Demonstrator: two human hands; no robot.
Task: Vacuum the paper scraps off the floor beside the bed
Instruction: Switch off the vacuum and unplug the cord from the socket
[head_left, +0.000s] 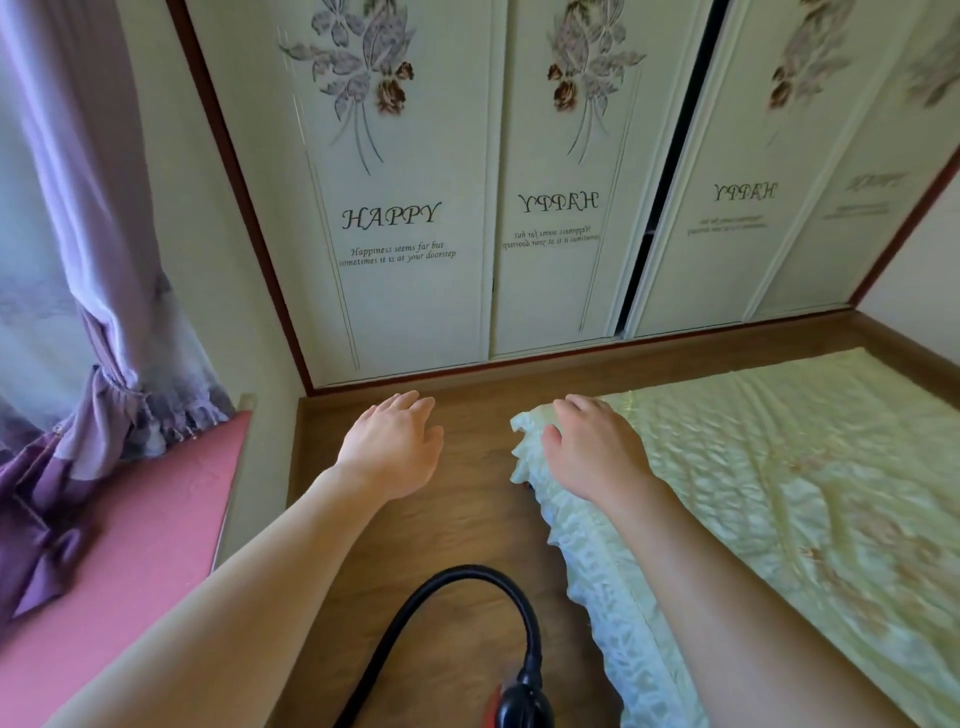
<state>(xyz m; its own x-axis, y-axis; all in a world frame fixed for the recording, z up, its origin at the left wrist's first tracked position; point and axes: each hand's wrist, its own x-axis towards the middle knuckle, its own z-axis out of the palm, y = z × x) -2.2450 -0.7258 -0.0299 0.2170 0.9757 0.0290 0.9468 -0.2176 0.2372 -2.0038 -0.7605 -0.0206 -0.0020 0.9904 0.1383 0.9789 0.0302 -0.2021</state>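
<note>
Head view looks down over two bare forearms that reach forward from the lower edge of the frame toward its middle. Left hand (392, 449) hangs palm down over the brown wooden floor (467, 519), its fingers straight and loosely spread, holding nothing. Right hand (592, 452) is level with it, just right of centre, also palm down with relaxed, slightly parted fingers. It sits over the frilled corner of the pale green bed cover (753, 467), but whether it touches the fabric cannot be told. The two hands are apart, with a strip of bare floor between them. Lower in the frame, between the forearms, a black vacuum hose (467, 574) arches up over the floor and bends down at bottom centre into a black and red vacuum fitting (519, 704) at the frame's lower edge. The hose lies well below both hands and neither hand touches it. The bed fills the right side of the picture, and its ruffled edge runs along the floor strip just right of the hose. White sliding wardrobe doors (415, 234) printed with flowers and the word HAPPY cross the upper part of the frame. A purple curtain (78, 260) hangs at the upper left above a pink window ledge (145, 519).
</note>
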